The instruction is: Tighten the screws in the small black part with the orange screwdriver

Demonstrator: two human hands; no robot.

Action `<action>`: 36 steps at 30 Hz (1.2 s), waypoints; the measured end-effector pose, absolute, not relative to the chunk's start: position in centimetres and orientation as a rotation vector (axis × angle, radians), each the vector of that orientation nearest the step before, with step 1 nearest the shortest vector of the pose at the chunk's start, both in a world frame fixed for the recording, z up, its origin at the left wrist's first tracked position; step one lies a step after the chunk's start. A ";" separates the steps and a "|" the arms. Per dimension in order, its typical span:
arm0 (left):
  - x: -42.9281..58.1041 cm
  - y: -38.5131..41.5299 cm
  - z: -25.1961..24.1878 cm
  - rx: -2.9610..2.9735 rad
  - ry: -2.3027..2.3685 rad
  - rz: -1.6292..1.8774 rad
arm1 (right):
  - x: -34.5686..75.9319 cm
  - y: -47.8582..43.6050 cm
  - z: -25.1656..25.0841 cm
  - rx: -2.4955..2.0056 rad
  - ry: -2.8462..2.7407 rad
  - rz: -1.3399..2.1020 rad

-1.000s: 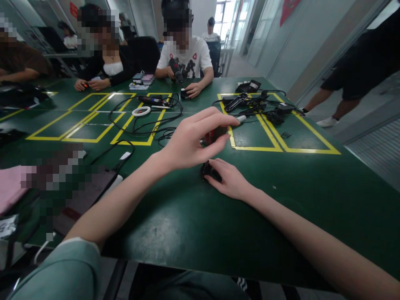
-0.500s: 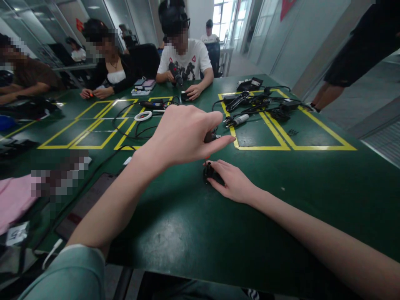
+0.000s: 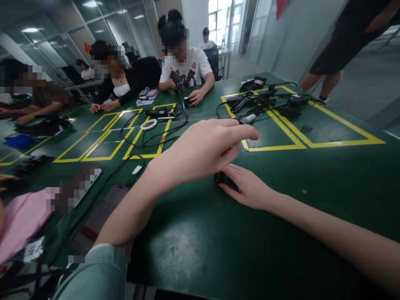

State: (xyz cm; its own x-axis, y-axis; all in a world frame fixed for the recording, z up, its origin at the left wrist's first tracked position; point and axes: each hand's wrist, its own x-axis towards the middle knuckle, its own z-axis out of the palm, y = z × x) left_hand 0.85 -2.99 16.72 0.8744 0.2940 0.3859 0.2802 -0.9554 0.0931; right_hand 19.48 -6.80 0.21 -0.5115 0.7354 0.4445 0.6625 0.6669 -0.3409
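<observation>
My left hand (image 3: 211, 143) is closed over what looks like a screwdriver, its fingers curled with the index finger reaching forward. Only a bit of the red handle (image 3: 226, 152) shows between the fingers; the rest is hidden by the hand. Just below, my right hand (image 3: 251, 187) pinches a small black part (image 3: 218, 180) against the green table (image 3: 265, 241). The thumb and fingers cover much of that part. My left hand hangs directly over it, so where the tool meets the part cannot be seen.
Black cables and tools (image 3: 262, 100) lie inside yellow tape at the far right. A white ring (image 3: 148, 124) and looped cable sit further left. A phone (image 3: 100, 216) and pink cloth (image 3: 29, 214) are near my left arm. Across the table a person holds a power drill (image 3: 177, 81).
My left hand has turned, its thumb no longer stretched out, and the tool shaft is now hidden. The whole view has shifted and tilted slightly. My right hand still holds the black part.
</observation>
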 end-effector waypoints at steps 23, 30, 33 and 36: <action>0.7 -1.3 16.9 2.937 0.497 0.619 | 19.7 -7.0 0.1 -1.076 -2.324 0.197; 0.3 -1.4 17.2 2.958 0.425 0.572 | 19.6 -7.0 0.6 -1.080 -2.316 0.246; 0.4 -1.1 17.0 2.953 0.402 0.622 | 19.6 -7.0 0.7 -1.090 -2.311 0.269; 0.7 -1.0 16.7 2.950 0.418 0.652 | 19.6 -7.0 0.6 -1.102 -2.315 0.272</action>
State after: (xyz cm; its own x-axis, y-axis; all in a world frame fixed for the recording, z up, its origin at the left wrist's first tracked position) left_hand 0.74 -0.97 16.70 0.8713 0.2842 0.4001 0.2451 -0.9583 0.1469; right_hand 19.59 -7.03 0.58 -0.5084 0.7645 0.3964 0.6517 0.6424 -0.4032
